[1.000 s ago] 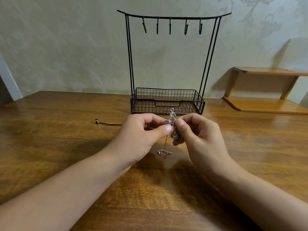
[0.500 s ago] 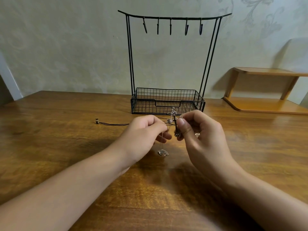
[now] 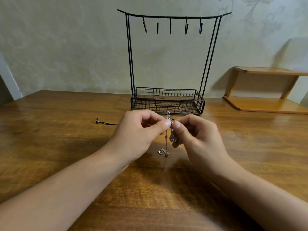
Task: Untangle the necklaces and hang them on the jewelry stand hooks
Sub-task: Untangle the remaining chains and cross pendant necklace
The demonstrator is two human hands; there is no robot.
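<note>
A silver pendant (image 3: pixel 170 129) with a thin chain (image 3: pixel 164 151) hangs between my two hands above the wooden table. My left hand (image 3: pixel 140 130) pinches the tangle near its top with thumb and fingers. My right hand (image 3: pixel 195 134) pinches the pendant from the other side. The chain's end lies bunched on the table below. A black cord necklace (image 3: pixel 106 122) runs left from behind my left hand to a small bead end. The black wire jewelry stand (image 3: pixel 168 17) rises behind, its several hooks bare.
The stand's mesh basket (image 3: pixel 167 104) sits just beyond my hands. A wooden shelf unit (image 3: pixel 266 104) stands at the back right against the wall. The table (image 3: pixel 50 139) stretches wide on both sides.
My left hand has come back to the pendant, its thumb now meeting my right thumb at the tangle. The chain hangs a little further down onto the table.
</note>
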